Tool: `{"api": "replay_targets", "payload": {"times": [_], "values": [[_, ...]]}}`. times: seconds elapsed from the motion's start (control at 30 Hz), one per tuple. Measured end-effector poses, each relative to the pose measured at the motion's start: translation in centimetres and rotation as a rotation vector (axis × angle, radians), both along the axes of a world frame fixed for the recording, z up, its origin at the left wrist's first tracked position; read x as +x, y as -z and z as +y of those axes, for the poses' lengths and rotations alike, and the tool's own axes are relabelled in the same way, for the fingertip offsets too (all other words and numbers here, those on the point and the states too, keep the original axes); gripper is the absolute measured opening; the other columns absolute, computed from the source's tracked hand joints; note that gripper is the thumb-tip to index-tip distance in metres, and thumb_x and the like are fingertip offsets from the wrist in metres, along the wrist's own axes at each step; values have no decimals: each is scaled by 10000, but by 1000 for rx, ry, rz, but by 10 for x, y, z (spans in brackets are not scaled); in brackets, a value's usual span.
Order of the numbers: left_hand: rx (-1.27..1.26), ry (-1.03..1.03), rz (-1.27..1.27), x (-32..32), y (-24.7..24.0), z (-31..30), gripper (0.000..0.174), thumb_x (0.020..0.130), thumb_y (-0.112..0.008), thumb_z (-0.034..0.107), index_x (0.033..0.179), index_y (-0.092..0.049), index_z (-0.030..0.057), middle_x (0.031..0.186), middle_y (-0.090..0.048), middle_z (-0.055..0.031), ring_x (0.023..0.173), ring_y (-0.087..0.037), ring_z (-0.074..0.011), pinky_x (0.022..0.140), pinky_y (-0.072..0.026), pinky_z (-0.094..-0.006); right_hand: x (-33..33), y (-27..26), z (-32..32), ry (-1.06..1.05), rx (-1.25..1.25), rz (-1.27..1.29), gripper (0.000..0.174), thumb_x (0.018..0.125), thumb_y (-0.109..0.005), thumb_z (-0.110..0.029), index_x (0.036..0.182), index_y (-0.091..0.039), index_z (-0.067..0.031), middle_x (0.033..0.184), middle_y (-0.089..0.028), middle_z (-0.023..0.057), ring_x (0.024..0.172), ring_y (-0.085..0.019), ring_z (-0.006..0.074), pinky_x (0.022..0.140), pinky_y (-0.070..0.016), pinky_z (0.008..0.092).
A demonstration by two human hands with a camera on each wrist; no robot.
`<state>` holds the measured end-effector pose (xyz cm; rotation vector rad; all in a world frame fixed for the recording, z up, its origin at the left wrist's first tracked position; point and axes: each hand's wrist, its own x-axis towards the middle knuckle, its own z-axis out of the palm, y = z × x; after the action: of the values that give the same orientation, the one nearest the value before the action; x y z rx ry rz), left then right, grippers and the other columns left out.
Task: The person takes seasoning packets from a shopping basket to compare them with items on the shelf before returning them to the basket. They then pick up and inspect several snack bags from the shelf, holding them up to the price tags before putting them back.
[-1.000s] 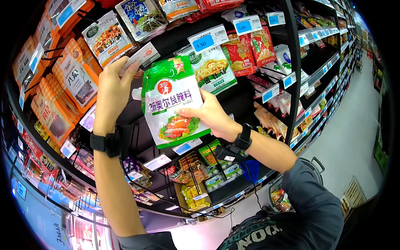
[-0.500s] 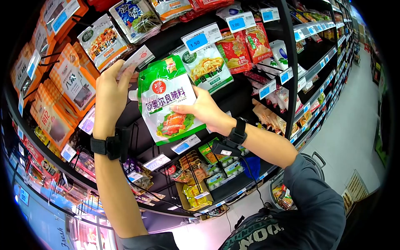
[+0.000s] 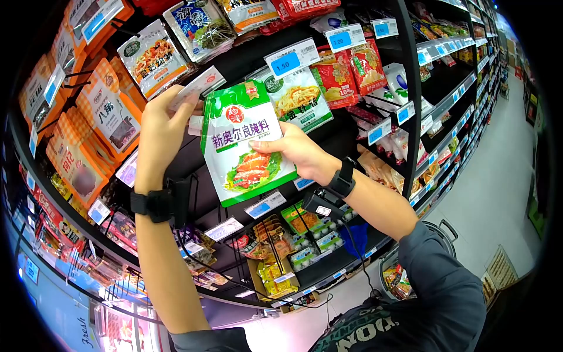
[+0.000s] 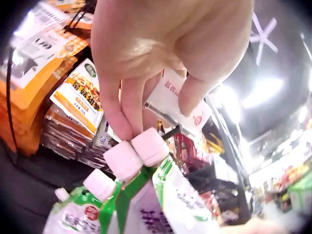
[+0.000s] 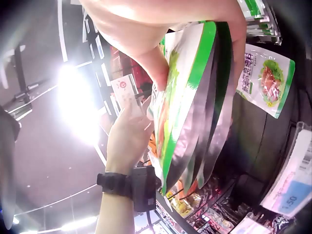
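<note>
My right hand [image 3: 302, 151] grips a stack of green-and-white marinade pouches [image 3: 234, 167], thumb across the front one. From the side, the right wrist view shows several layered pouches [image 5: 187, 117] between thumb and fingers. White screw caps [image 4: 148, 146] stick out at the pouches' spout end in the left wrist view. My left hand [image 3: 161, 132] pinches a white price tag [image 3: 199, 82] at the end of a shelf hook, its thumb on the tag's face. Its other fingers reach down behind, right at the caps. Another marinade pouch [image 5: 268, 80] shows beyond the stack.
Orange spice pouches [image 3: 108, 111] hang on the left. Noodle packets [image 3: 155, 56] and a 1.50 price tag [image 3: 291, 58] border the hands. Below are bare hooks and a lower shelf with a box of yellow packets [image 3: 275, 281]. A basket [image 3: 443, 234] stands on the floor at right.
The head view has shifted slightly. Both hands keep their holds, and the pouches stay in nearly the same place beside the left hand.
</note>
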<state>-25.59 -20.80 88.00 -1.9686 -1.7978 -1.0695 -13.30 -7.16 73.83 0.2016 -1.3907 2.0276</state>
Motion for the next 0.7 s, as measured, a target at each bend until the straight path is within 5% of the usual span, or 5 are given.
{"api": "replay_targets", "payload": {"times": [0.13,0.27,0.3,0.7], "values": [[71,210,-500,1,11,-12,480,794,-437,-5,1268,-364,-8,1140,-538,-197,985,-586,-222,853,-443,-282,3,5,8,-85,-50,6,305,778,-646,-40,1058,-546,30,1026,-618,116,899,-609,167,811,-488,298],[17,131,-654,-5,27,-6,276,861,-466,53,1121,-535,-9,1083,-589,-84,911,-567,-136,785,-443,-268,4,9,17,-223,-99,-6,297,803,-610,-37,1082,-524,21,1037,-607,110,903,-607,174,820,-490,305],[45,171,-733,-6,29,-3,213,851,-532,90,1017,-599,-24,944,-629,-58,849,-577,-100,729,-430,-215,4,10,18,-225,-92,-9,297,803,-610,-37,1082,-524,21,1037,-607,110,903,-607,174,820,-490,305],[-17,163,-595,-41,33,18,201,810,-577,109,867,-650,-69,766,-643,-54,661,-554,-65,611,-422,-210,5,8,21,-64,133,0,396,748,-644,10,1113,-494,44,1048,-601,127,924,-588,168,825,-473,292]]}}
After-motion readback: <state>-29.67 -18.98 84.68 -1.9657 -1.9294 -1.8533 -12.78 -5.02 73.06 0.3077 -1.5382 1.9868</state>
